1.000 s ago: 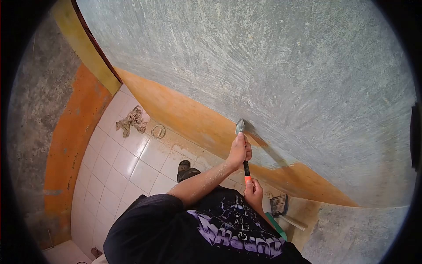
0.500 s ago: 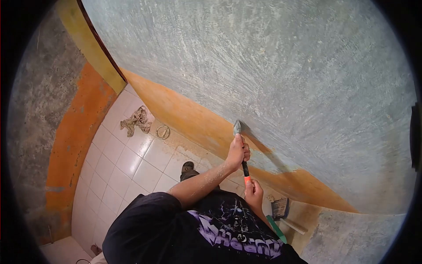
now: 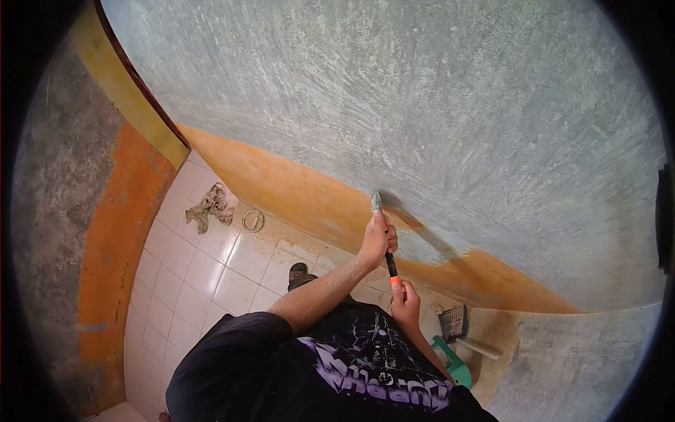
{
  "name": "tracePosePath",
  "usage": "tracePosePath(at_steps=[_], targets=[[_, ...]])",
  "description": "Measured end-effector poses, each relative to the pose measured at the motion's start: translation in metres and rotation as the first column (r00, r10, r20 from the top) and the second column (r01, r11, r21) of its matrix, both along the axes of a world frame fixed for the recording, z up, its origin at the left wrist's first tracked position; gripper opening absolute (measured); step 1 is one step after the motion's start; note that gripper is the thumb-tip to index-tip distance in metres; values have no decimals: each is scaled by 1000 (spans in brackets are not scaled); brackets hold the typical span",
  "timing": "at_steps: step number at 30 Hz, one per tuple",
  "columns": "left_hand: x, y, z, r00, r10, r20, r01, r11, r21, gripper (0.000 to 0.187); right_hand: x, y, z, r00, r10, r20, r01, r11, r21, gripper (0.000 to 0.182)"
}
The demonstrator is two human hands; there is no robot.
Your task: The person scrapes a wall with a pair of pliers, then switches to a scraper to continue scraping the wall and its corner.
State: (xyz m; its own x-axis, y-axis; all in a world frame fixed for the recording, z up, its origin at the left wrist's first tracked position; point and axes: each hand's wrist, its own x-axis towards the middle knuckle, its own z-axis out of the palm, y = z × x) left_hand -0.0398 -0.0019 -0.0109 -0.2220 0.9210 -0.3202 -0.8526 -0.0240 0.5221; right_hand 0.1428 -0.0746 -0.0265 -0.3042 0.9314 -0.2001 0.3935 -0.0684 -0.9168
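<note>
My left hand [image 3: 376, 240] is wrapped around the upper handle of a scraper [image 3: 376, 202], just below its grey, pointed metal head. Lower down, my right hand [image 3: 406, 304] grips the same black handle by its orange end. The scraper's head meets the wall [image 3: 394, 105] where bare grey plaster borders a band of orange paint [image 3: 302, 184]. A patch of orange to the right of the head is worn down to grey. Pale dust speckles my left forearm.
On the white tiled floor [image 3: 184, 257] lie a crumpled cloth [image 3: 213, 205] and a ring-shaped roll [image 3: 253, 221]. A dark sandal [image 3: 299, 273] shows by my left arm. Near my right arm are a green plastic item [image 3: 453, 362], a dark tray [image 3: 453, 323] and a pale strip [image 3: 479, 348].
The scraper and both hands have moved slightly left, still held the same way. My view has shifted, and more of the green plastic item shows beside my right arm.
</note>
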Motion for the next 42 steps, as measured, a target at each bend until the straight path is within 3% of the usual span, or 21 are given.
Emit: tracePosePath(at_steps=[25, 42], targets=[[-50, -6, -6, 998, 43, -55, -41, 999, 32, 45, -42, 8, -14, 991, 133, 25, -133, 991, 24, 27], [-53, -6, 5, 997, 60, -39, -60, 998, -14, 47, -44, 6, 3, 998, 55, -44, -58, 996, -74, 29]])
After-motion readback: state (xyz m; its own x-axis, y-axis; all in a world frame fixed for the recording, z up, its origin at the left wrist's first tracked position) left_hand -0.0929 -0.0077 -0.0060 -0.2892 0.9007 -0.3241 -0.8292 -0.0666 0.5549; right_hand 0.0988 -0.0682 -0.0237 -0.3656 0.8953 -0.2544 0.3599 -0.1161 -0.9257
